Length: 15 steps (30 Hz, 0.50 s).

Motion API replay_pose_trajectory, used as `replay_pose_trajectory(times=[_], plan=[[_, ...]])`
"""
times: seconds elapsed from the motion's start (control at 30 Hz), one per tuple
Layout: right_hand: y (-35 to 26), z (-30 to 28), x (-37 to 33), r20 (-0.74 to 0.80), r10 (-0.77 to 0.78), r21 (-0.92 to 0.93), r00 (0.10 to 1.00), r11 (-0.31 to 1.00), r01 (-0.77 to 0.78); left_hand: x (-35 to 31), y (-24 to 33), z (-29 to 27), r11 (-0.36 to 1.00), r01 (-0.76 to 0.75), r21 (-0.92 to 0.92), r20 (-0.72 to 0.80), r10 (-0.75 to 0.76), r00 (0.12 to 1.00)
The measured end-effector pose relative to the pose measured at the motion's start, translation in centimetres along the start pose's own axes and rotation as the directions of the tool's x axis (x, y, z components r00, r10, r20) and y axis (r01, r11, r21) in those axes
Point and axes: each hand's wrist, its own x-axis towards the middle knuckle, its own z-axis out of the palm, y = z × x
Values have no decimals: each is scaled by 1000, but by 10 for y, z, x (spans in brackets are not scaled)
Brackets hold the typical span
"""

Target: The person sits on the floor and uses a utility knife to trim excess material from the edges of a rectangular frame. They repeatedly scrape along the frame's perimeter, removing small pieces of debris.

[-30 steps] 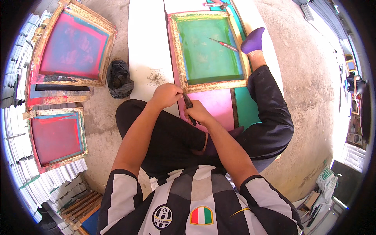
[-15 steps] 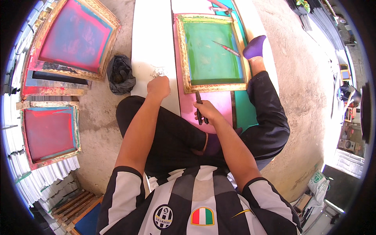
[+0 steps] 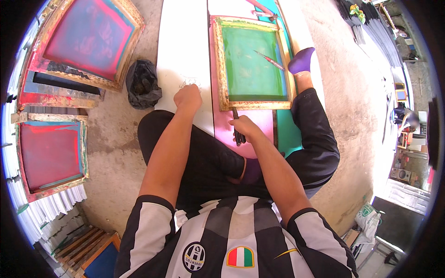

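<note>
A wooden screen-printing frame [image 3: 224, 69] with green mesh lies flat in front of me, a slim red-handled pointed tool [image 3: 270, 60] resting on it. My right hand [image 3: 245, 129] is closed around black-handled pliers [image 3: 238, 138], whose jaws meet the frame's near edge by its left corner. To the left, my left hand [image 3: 188, 98] forms a fist over the white board [image 3: 178, 51]; whether it holds anything is hidden. Small dark bits, too small to name, lie scattered just beyond that fist.
Left of the board sits a black plastic bag [image 3: 143, 84] on the concrete floor. Other mesh frames, one blue and pink [image 3: 85, 39] and one red [image 3: 52, 155], stand farther left. My purple-socked foot [image 3: 302, 60] rests beside the green frame. Another tool [image 3: 264, 14] lies at the far end.
The pliers' handles have come closer together in my right hand. My left fist stays near the same spot. The whole view has shifted slightly.
</note>
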Motion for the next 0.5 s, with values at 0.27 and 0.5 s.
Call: replay_pose_trajectory(times=[0.27, 0.5], plan=[[-16, -4, 5, -40, 60, -262, 997, 963, -69, 1, 7, -4, 1000, 18, -25, 7, -18, 1000], [-34, 2, -16, -136, 10, -538, 991, 839, -82, 5, 6, 2, 999, 1, -34, 63, 1, 998]])
